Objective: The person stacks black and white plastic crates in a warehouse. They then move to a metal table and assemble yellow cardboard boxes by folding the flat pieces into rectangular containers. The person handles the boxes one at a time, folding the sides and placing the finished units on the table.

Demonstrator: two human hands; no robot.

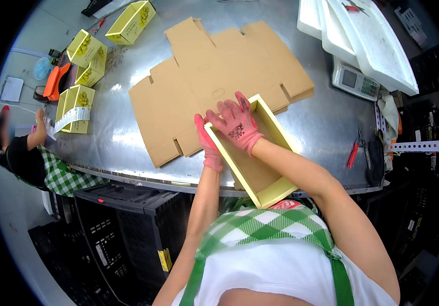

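Note:
A pale yellow cardboard box (275, 193), open at the top with a brown inside, sits tilted at the table's near edge against my apron. My left hand (211, 145), in a pink glove, holds the outside of its left wall near the far corner. Reaching across the box, my right hand (239, 125), also gloved in pink, grips its far end wall, with the fingers over the rim. Just beyond both hands lies a stack of flat brown cardboard blanks (219, 66) with cut slots. The box overlaps the stack's near edge.
Yellow boxes with grape pictures (80, 97) stand at the left. A co-worker (30, 158) handles a label strip (71, 120) there. White foam trays (377, 51), a scale (355, 81) and red-handled pliers (353, 153) are at the right. Black crates (138, 204) stand below the metal table (112, 132).

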